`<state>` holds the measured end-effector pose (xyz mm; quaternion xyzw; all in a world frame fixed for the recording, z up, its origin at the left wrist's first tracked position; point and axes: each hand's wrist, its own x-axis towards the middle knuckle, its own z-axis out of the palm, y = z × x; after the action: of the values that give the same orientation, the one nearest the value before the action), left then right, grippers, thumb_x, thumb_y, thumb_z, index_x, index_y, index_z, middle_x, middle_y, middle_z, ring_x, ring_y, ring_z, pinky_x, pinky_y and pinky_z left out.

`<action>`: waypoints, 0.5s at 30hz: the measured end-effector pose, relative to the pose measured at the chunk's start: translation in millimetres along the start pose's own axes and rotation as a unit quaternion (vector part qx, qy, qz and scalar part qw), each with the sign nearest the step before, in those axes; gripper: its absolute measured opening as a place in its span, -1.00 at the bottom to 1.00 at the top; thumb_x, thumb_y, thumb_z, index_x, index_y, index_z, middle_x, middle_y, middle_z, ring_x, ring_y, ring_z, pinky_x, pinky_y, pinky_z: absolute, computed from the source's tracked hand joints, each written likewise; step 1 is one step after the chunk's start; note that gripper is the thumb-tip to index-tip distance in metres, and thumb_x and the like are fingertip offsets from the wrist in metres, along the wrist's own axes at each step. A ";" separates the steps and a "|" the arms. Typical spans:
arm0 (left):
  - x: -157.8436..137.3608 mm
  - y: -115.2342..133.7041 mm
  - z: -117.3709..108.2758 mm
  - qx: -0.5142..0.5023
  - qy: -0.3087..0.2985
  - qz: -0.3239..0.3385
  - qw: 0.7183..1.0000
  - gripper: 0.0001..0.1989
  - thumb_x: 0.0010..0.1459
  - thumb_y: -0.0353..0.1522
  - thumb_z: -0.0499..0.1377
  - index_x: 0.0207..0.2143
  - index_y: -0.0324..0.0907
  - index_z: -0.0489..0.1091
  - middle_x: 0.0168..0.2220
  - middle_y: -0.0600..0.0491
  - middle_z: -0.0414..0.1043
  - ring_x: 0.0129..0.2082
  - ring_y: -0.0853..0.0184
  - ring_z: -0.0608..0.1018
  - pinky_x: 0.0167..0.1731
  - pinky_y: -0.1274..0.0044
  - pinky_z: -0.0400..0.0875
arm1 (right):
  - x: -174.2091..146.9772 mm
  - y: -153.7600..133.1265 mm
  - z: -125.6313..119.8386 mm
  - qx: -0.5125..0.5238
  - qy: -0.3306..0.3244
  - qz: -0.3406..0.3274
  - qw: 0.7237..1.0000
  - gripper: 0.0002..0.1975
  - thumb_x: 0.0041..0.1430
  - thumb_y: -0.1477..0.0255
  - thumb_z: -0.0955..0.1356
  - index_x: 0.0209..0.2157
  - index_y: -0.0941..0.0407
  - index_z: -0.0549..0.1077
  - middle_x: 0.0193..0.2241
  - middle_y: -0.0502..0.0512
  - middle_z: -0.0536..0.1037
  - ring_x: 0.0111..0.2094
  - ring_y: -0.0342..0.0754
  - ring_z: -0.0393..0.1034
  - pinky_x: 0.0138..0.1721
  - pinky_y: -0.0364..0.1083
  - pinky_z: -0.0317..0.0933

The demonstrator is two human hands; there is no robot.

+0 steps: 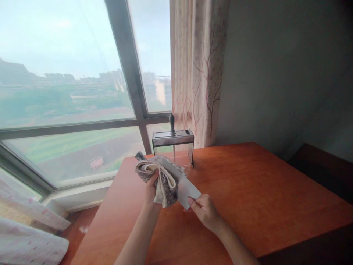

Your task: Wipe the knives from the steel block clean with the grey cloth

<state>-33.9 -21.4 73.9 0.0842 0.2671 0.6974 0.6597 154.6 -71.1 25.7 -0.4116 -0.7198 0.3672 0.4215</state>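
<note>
My left hand (152, 187) grips a folded, patterned cloth (165, 180) with a pale inner side, held above the table. My right hand (204, 211) pinches the near corner of a flat, smooth, pale grey rectangular piece (189, 193). The far part of this piece lies against the cloth and is partly covered by it. Whether it is a blade or a plain sheet, I cannot tell. Behind both hands stands a clear-sided holder (172, 140) with a slotted metal top. A tool with a dark handle (171, 123) stands upright in it.
The reddish-brown wooden table (234, 184) spreads under my hands and to the right. A large window (68, 92) with grey frames is at the left. A patterned curtain (204, 73) hangs behind the holder, beside a grey wall (270, 73).
</note>
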 end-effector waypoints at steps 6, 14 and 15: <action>-4.2 -0.2 2.5 0.014 -0.004 0.002 1.000 -0.87 0.00 -0.40 0.26 -0.36 -0.27 0.47 -0.45 -0.04 0.58 -0.30 0.15 0.62 -0.20 0.43 0.52 | -3.9 5.9 2.0 -0.019 -0.002 0.009 1.000 -0.40 0.28 0.15 0.18 -0.66 0.18 0.55 -0.74 0.09 0.46 -0.64 -0.13 0.36 -0.54 -0.17 0.09; -31.2 -42.9 11.6 0.130 -0.056 -0.007 0.990 -0.62 -0.15 -0.35 0.39 -0.24 -0.21 0.39 -0.35 0.01 0.57 -0.33 0.16 0.61 -0.29 0.43 0.51 | -4.4 11.3 2.5 0.088 0.019 0.020 0.996 -0.43 0.23 0.07 0.20 -0.66 0.13 0.46 -0.71 0.07 0.46 -0.63 -0.10 0.38 -0.55 -0.15 0.23; -32.3 -45.9 11.3 0.138 -0.057 -0.003 0.989 -0.60 -0.16 -0.36 0.39 -0.23 -0.20 0.38 -0.34 0.01 0.57 -0.33 0.16 0.61 -0.30 0.43 0.50 | -3.2 11.0 2.8 0.093 0.024 0.020 0.995 -0.45 0.21 0.05 0.21 -0.67 0.13 0.45 -0.71 0.06 0.46 -0.63 -0.09 0.38 -0.56 -0.15 0.23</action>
<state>15.3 -50.2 68.7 0.2133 0.3231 0.6460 0.6579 156.1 -70.1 14.0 -0.3937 -0.6638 0.4310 0.4676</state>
